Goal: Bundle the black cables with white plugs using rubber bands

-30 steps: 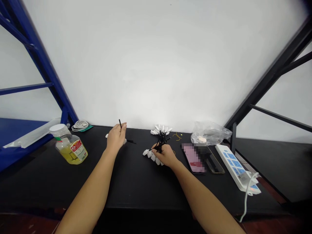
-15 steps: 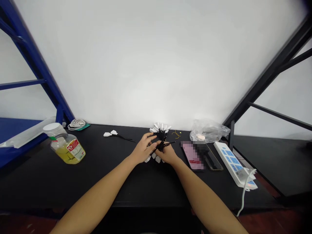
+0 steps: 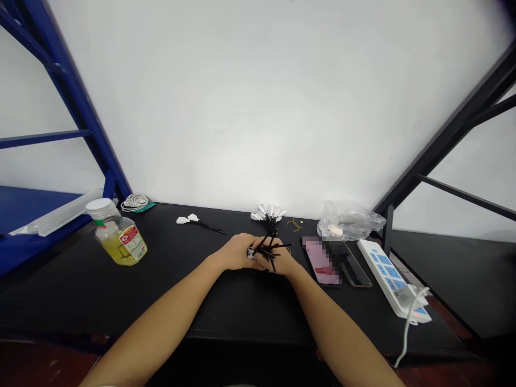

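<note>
My left hand and my right hand meet over the middle of the black table. Both are closed around a bundle of short black cables, whose dark ends fan out toward the right. A white end of the bundle shows between my fingers; the other white ends are hidden by my hands. A bit of yellow band shows beside my right fingers. Just beyond my hands lies a second bundle of black cables with white ends, spread like a fan. Two loose white-ended cables lie to the left.
At the left stand a clear jar with yellow contents and a coiled white cable. Yellow rubber bands lie at the back. To the right are two phones, a plastic bag and a white power strip.
My left hand has closed in on the bundle, its fingers now wrapped around the white ends. The bundle's dark ends are splayed wider. The view has shifted slightly.
</note>
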A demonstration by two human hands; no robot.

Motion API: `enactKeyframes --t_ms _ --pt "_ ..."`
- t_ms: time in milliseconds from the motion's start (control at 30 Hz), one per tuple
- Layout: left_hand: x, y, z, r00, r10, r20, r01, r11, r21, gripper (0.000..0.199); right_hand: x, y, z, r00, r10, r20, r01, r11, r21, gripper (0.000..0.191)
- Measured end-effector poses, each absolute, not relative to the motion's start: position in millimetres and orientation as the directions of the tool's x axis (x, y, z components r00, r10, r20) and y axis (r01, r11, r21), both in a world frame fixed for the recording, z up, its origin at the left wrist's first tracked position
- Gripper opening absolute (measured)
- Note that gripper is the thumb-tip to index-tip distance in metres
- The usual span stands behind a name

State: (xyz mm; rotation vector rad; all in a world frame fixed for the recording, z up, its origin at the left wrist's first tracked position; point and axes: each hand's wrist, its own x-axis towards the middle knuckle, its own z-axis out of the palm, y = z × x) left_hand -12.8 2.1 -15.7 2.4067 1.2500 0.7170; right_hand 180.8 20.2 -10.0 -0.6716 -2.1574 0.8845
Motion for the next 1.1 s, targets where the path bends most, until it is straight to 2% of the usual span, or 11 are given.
enactKeyframes --t_ms 100,200,267,367,467,567,667,833,967,1033,1100 --pt "-8 6 -22 0.494 0.813 0.308 0.656 -0.581 0.481 0.035 180 18 -10 -0.636 0.668 0.386 0.237 0.646 -0.726 0.016" --pt "-15 12 -21 0.505 0.804 0.314 0.632 -0.592 0.5 0.047 178 16 -10 -0.552 0.731 0.403 0.33 0.634 -0.699 0.02" --pt "-32 17 -14 0.437 0.834 0.337 0.673 -0.551 0.493 0.059 177 15 -9 -0.495 0.761 0.419 0.386 0.625 -0.678 0.024" --pt "-75 26 -7 0.226 0.902 0.367 0.824 -0.378 0.422 0.053 176 15 -8 -0.467 0.777 0.422 0.432 0.617 -0.658 0.024" --pt "-120 32 -12 -0.093 0.936 0.341 0.95 -0.02 0.312 0.043 176 15 -7 -0.47 0.777 0.419 0.442 0.618 -0.651 0.021" --pt "-146 34 -27 -0.318 0.924 0.213 0.93 0.26 0.26 0.047 177 15 -7 -0.478 0.769 0.424 0.437 0.627 -0.645 0.02" --pt "-149 34 -37 -0.392 0.902 0.179 0.902 0.338 0.269 0.034 177 15 -7 -0.482 0.762 0.432 0.429 0.635 -0.642 0.02" --pt "-140 35 -26 -0.415 0.852 0.32 0.877 0.28 0.391 0.019 176 14 -8 -0.467 0.78 0.416 0.436 0.613 -0.659 0.019" --pt "-113 34 -9 -0.367 0.835 0.41 0.745 0.0 0.667 0.022 174 14 -8 -0.437 0.802 0.407 0.461 0.589 -0.664 0.017" --pt "-88 27 -2 -0.241 0.885 0.398 0.619 -0.176 0.766 0.025 174 14 -9 -0.409 0.818 0.405 0.479 0.57 -0.667 0.014" --pt "-60 17 2 0.023 0.906 0.422 0.561 -0.361 0.745 0.023 174 15 -10 -0.378 0.832 0.407 0.486 0.552 -0.677 0.015"
